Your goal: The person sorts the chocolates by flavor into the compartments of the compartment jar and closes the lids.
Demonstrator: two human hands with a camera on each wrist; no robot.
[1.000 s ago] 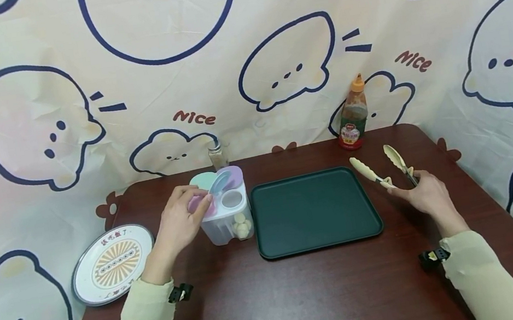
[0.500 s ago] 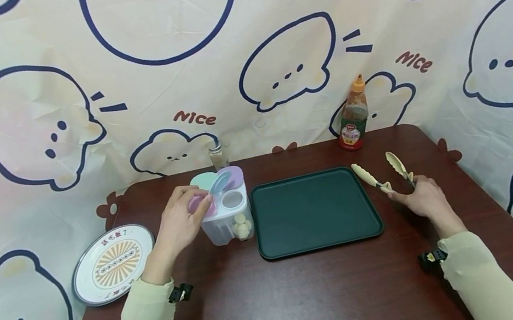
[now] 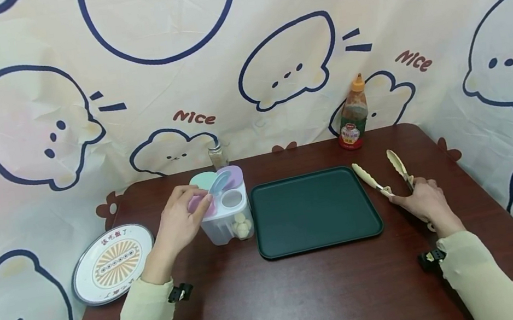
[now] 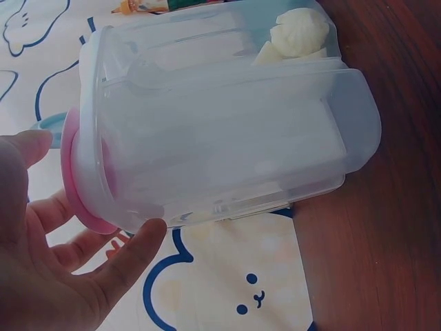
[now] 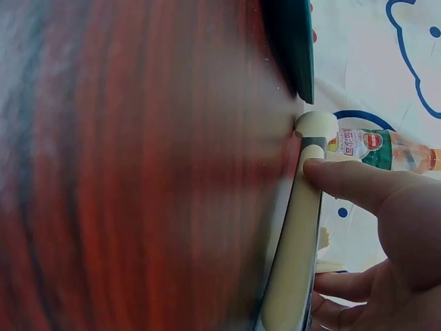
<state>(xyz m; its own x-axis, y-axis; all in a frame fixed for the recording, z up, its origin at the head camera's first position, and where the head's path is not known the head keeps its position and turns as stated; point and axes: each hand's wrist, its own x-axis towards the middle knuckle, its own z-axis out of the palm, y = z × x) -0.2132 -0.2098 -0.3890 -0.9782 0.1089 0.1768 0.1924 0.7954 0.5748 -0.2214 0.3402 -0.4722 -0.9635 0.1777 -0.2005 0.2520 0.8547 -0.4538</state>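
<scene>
Desk (image 3: 307, 296) surface is lying bare and brown in front of the dark green tray (image 3: 314, 212) in the head view, with open room along the near edge between the two sleeves. The left hand (image 3: 179, 228) is resting against the clear container (image 3: 227, 219), its fingers curling at the pink lid (image 3: 198, 203) on the near left corner; the other lids, green, blue and purple, are standing raised. Pale round pieces (image 3: 241, 226) are sitting in the container's front right compartment. The container is standing just beside the tray's left edge. The right hand (image 3: 423, 200) is gripping the tongs (image 3: 385, 174) at their joined end, right of the tray, the two cream arms spreading apart towards the back. A sauce bottle (image 3: 352, 115) and a small spice jar (image 3: 218, 156) are standing at the back edge, and a patterned plate (image 3: 112, 263) is overhanging the left edge.

From the left wrist, the left hand (image 4: 62, 269) is showing relaxed, spread fingers touching the pink lid (image 4: 79, 193) and the container (image 4: 220, 124) wall rather than clamping them; the pale pieces (image 4: 296, 34) are showing through the far compartment.

From the right wrist, the right hand (image 5: 386, 227) is pressing a thumb onto a cream arm of the tongs (image 5: 296, 241), close above the desk (image 5: 138, 172), with the tray (image 5: 293, 41) edge near.
</scene>
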